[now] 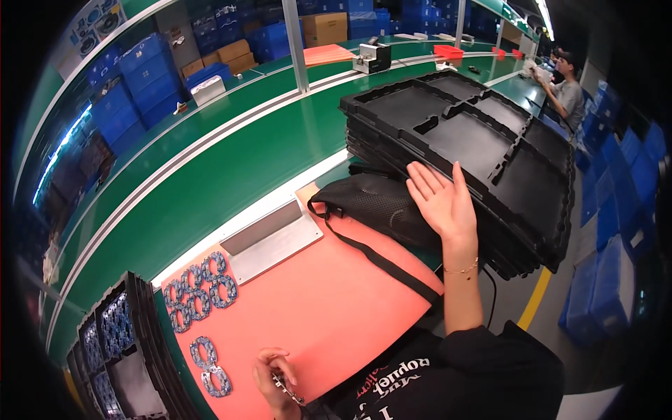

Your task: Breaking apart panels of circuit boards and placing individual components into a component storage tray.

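Observation:
My left hand (274,374) is low over the near edge of a pink mat (301,301), its fingers curled inward. A narrow silver-and-dark strip shows against it; whether it is held or worn is unclear. To its left lies a blue figure-eight circuit board (204,352) in two ring-shaped halves. Farther up the mat, three similar boards (198,294) form a row beside an L-shaped metal bracket (273,241). My right hand (446,206) is raised, palm up and fingers stretched, with nothing in it. It appears in front of a black mesh bag (371,206) and stacked black trays (462,140).
At the lower left, another black tray stack (143,350) holds blue boards. A green conveyor belt (203,161) runs behind the mat. The bag's strap (385,262) crosses the mat. Blue bins (609,273) line the right, where a person (565,94) sits farther off.

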{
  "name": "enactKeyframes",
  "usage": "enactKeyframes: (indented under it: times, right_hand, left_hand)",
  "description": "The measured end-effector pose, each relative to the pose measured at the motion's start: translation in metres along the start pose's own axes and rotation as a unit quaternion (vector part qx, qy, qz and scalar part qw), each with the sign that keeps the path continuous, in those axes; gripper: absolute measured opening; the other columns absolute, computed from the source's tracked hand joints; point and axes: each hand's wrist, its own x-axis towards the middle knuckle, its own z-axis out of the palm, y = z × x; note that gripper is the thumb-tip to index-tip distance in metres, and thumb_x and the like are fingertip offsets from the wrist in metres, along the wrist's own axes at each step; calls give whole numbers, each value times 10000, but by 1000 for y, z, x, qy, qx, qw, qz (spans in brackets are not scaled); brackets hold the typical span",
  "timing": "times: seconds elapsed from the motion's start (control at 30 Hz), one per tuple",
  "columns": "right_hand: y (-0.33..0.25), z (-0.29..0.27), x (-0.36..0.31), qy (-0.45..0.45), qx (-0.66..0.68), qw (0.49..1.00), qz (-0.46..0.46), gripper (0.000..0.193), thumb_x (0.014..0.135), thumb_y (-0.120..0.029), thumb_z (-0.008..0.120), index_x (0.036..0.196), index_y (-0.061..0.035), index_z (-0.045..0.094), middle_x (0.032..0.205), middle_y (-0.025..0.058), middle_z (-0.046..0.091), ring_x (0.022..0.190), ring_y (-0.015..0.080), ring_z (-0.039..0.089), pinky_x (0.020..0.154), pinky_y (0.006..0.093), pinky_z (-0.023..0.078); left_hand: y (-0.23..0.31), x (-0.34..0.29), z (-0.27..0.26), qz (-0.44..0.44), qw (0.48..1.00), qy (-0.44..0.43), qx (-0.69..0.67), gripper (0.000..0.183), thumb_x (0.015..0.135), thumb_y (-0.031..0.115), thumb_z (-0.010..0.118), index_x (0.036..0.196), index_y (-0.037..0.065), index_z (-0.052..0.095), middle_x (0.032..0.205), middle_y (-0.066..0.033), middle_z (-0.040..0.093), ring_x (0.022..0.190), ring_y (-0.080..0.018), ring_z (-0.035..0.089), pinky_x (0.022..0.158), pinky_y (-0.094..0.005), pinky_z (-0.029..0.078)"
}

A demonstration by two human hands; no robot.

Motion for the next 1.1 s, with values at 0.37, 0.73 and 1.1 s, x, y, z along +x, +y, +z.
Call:
enactKeyframes:
  times: [0.37, 0.73, 1.1]
  right_hand:
    - [-6, -9, 17, -31, -66, 997, 27, 459, 908, -354, 388, 1217, -16, 410, 1153, 83, 515, 876, 133, 511, 858, 346, 408]
    - [-4, 40, 138, -12, -954, 206, -217, 263, 710, -137, 582, 965, -73, 588, 880, 115, 605, 882, 308, 572, 769, 452, 454]
    - [-10, 30, 124, -60, -941, 219, -249, 424, 743, -70, 561, 1160, -139, 520, 950, 107, 588, 927, 287, 547, 761, 408, 457]
  left_hand:
    - [5, -1, 6, -33, 998, 8, 48, 549, 934, 400, 204, 803, -21, 530, 402, -36, 429, 295, -57, 287, 313, -174, 198]
    - [12, -7, 10, -47, 995, -24, 82, 545, 939, 384, 220, 808, -37, 540, 431, -35, 446, 320, -61, 333, 325, -183, 224]
    - [46, -8, 14, -2, 988, -38, 149, 470, 940, 328, 242, 743, -18, 490, 370, 29, 302, 312, -54, 223, 357, -201, 204]
